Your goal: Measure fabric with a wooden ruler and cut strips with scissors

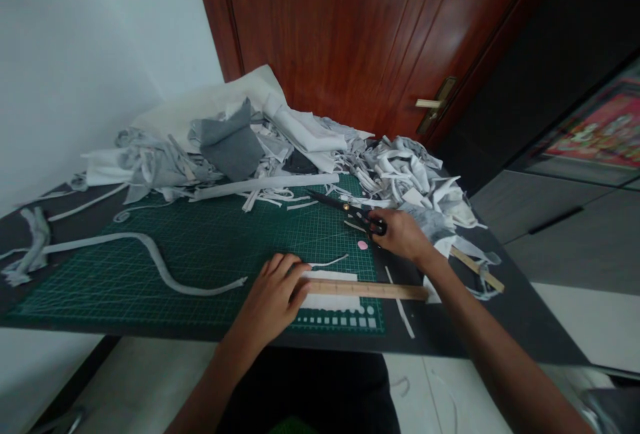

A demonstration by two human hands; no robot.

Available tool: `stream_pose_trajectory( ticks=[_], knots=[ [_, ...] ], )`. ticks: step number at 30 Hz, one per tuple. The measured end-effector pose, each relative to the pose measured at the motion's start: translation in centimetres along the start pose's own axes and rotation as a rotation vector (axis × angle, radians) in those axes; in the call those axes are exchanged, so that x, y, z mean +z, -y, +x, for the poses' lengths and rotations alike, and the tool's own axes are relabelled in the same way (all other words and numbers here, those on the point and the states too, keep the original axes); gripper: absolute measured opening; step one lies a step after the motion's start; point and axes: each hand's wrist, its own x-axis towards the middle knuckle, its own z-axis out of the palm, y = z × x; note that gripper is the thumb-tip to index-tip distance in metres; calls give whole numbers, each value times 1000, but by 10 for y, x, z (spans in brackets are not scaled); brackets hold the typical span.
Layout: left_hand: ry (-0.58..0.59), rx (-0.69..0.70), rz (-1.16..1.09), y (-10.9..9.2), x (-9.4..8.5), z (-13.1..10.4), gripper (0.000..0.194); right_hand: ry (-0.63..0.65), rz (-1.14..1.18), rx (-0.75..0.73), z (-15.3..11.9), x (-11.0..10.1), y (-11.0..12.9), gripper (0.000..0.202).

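Note:
My left hand point(277, 291) lies with its fingers spread over the left end of a wooden ruler point(370, 289) and a white fabric piece point(335, 302). The ruler rests lengthwise on the fabric and reaches past the right edge of the green cutting mat point(200, 234). My right hand point(397, 231) is closed on the handles of black scissors point(346, 207), whose blades point left over the mat. Just above the ruler lies a thin white strip point(330, 263). A pink round piece point(363, 245) is below the scissors.
Grey and white fabric scraps point(230, 144) are heaped along the table's back, with more scraps point(405, 167) at the right. A long strip point(165, 271) curves over the mat's left. Another wooden stick point(477, 269) lies right of my right hand.

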Motion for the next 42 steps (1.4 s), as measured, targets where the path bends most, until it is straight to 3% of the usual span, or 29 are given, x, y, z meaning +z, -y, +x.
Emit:
stream_pose_trajectory(
  ticks=[4,10,21,28,34,42],
  knots=[
    [-9,-11,0,-9,8,4,19,43,-13,29,-10,2,3,34],
    [26,-30,-28,-4,12,2,22,107,-16,-11,-5,10,8,35],
    [45,-49,-99,13,7,-3,20,208,-148,-134,59,13,15,37],
    [16,-44,-114,24,5,1,11,243,-95,-264,86,35,14,34],
    [-65,-22,-134,25,7,1,5,216,-59,-309,89,49,6,36],
    [-89,-8,-116,23,6,4,8,125,43,-321,84,44,2,33]
  ],
)
